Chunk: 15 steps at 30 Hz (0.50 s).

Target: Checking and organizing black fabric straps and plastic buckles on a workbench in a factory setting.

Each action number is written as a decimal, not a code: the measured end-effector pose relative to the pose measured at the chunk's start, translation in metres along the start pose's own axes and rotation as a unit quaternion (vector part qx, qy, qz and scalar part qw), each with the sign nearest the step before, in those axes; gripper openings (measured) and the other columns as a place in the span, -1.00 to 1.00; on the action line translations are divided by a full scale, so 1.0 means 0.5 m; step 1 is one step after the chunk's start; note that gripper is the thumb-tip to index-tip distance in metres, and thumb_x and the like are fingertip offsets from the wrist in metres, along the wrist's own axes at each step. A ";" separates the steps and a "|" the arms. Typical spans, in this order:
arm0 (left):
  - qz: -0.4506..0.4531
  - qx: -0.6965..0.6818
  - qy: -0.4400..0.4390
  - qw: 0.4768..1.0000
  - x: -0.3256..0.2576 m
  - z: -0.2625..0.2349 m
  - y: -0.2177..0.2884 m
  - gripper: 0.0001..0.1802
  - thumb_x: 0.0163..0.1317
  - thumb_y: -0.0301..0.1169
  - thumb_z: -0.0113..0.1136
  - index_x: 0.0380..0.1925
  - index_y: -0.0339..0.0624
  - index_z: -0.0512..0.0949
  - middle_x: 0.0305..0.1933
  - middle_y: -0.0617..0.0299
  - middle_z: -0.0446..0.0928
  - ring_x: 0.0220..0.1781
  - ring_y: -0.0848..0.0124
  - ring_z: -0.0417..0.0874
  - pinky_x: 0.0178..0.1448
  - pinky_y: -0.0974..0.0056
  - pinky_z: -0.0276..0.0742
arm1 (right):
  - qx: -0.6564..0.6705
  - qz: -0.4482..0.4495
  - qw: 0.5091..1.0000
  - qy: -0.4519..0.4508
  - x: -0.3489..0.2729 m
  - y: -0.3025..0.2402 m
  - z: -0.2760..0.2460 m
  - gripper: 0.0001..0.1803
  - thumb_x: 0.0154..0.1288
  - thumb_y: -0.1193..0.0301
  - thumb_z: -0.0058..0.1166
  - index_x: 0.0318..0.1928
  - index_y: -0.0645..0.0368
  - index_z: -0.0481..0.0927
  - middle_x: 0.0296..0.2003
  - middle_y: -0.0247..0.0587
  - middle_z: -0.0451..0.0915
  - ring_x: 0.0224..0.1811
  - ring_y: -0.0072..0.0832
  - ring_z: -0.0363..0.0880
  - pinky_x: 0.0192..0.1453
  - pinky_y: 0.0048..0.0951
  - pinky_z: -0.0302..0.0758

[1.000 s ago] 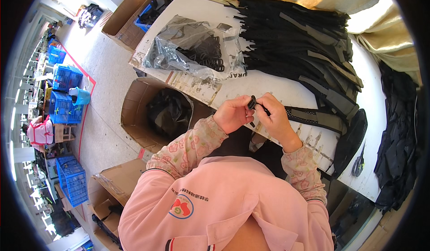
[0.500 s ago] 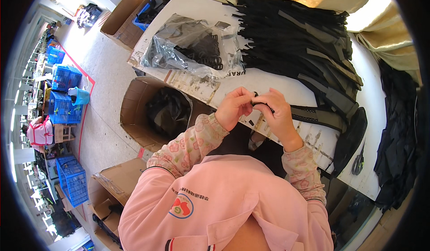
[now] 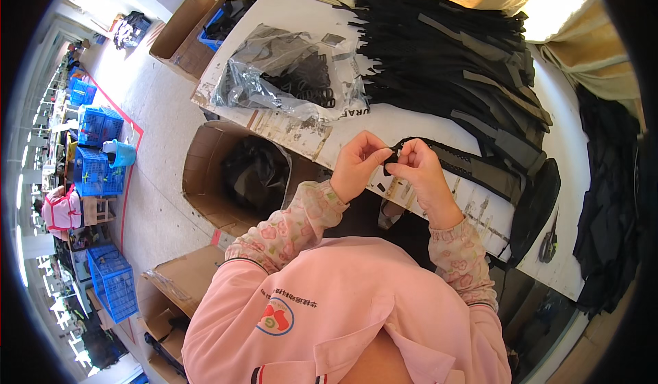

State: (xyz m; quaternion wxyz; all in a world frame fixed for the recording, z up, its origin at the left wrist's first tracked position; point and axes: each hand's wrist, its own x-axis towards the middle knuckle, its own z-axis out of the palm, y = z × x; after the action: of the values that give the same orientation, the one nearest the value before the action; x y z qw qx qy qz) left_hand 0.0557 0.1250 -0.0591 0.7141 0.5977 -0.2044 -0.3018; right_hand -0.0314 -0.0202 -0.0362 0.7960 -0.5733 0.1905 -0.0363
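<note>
**Small black piece (image 3: 391, 162) pinched between your left hand (image 3: 361, 168) and right hand (image 3: 428, 180)**

You have both hands raised in front of your chest, at the near edge of the white table (image 3: 428, 125). Your left thumb and forefinger close on the black piece from one side, and your right thumb and fingers grip it from the other; your fingertips hide most of its shape. A dark grey strap (image 3: 473, 168) with black perforated edging stretches from behind your right fingers across the table toward the right. Beyond it lies a wide pile of black strips (image 3: 445, 58), some with grey panels. To the left of that pile sits a clear plastic bag (image 3: 250, 75) with black loop-shaped parts inside. Below the table's left edge stands an open cardboard box (image 3: 200, 171) containing black material (image 3: 255, 175).
</note>
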 end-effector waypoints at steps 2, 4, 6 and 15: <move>0.008 0.014 -0.013 1.000 -0.005 -0.005 0.000 -0.90 0.30 -0.49 0.18 -0.23 -0.23 0.48 -0.29 0.35 0.55 -0.25 0.62 0.51 -0.10 0.48 0.48 | 0.017 0.008 1.000 0.012 -0.001 0.000 0.002 -0.69 0.06 0.69 0.24 -0.32 0.16 0.36 -0.44 -0.42 0.45 -0.41 -0.69 0.47 -0.31 -0.65 0.44; 0.015 0.028 -0.025 0.999 -0.009 -0.006 -0.003 -0.89 0.30 -0.49 0.19 -0.22 -0.24 0.49 -0.28 0.36 0.55 -0.25 0.63 0.51 -0.09 0.48 0.46 | 0.022 0.010 0.999 0.022 -0.004 -0.003 0.004 -0.69 0.07 0.68 0.25 -0.32 0.16 0.36 -0.45 -0.42 0.45 -0.42 -0.69 0.46 -0.31 -0.65 0.44; 0.032 -0.010 -0.069 0.997 -0.012 -0.004 -0.009 -0.86 0.29 -0.49 0.21 -0.19 -0.24 0.49 -0.17 0.32 0.54 -0.20 0.62 0.50 -0.06 0.47 0.44 | 0.027 0.011 0.999 0.032 -0.006 0.001 0.001 -0.69 0.07 0.68 0.26 -0.33 0.15 0.35 -0.45 -0.42 0.46 -0.44 -0.69 0.46 -0.31 -0.65 0.44; 0.133 -0.028 -0.084 0.987 -0.012 -0.004 -0.046 -0.71 0.13 -0.59 0.31 -0.15 -0.19 0.50 -0.10 0.34 0.45 -0.10 0.54 0.46 0.04 0.41 0.41 | 0.126 0.071 0.989 -0.026 -0.017 -0.029 0.001 -0.74 0.36 0.31 0.08 -0.12 0.27 0.53 -0.48 -0.47 0.45 -0.49 -0.73 0.39 -0.48 -0.61 0.41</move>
State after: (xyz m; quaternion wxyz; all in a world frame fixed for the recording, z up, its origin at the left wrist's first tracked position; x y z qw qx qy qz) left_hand 0.0484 0.1281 -0.0814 0.7446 0.5174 -0.3327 -0.2590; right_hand -0.0367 -0.0224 -0.0206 0.8672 -0.4540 0.2042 0.0114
